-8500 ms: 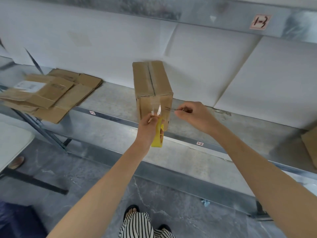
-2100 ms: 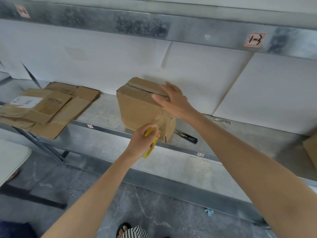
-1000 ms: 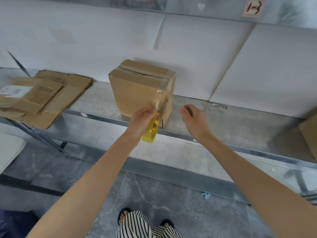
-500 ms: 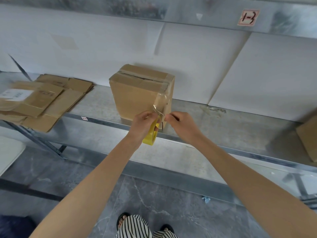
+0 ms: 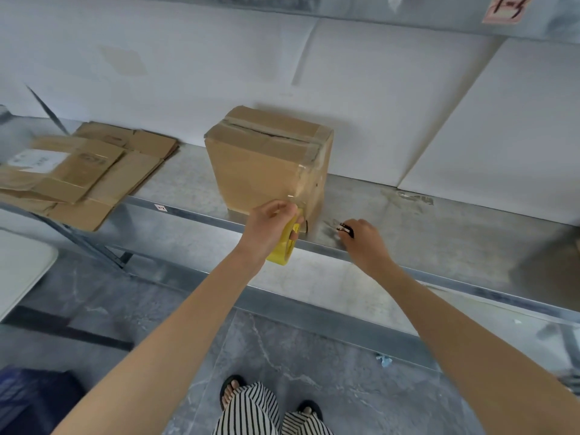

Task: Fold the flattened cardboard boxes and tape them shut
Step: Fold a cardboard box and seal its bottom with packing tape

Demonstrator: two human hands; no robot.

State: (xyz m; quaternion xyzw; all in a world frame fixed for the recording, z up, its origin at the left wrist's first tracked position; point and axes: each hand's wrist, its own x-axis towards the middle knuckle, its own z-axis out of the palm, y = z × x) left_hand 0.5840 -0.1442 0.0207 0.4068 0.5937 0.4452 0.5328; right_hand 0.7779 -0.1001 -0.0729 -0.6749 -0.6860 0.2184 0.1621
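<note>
A folded cardboard box [image 5: 260,171] stands on the metal shelf [image 5: 439,227], with clear tape along its top seam and down its right corner. My left hand [image 5: 273,224] grips a yellow tape roll [image 5: 284,246] just below the box's front right corner; a strip of clear tape runs from the roll up to the box. My right hand [image 5: 361,240] is on the shelf to the right of the box, its fingers curled round small black-handled scissors [image 5: 345,228], mostly hidden by the hand.
A pile of flattened cardboard boxes [image 5: 78,171] lies on the shelf at the left. Another cardboard piece [image 5: 576,243] shows at the right edge. White panels back the shelf. A white table corner [image 5: 18,271] is at the lower left.
My right hand has left the tape by the box corner and moved right and down onto the shelf, where it now holds the scissors. The left hand keeps the roll by the box.
</note>
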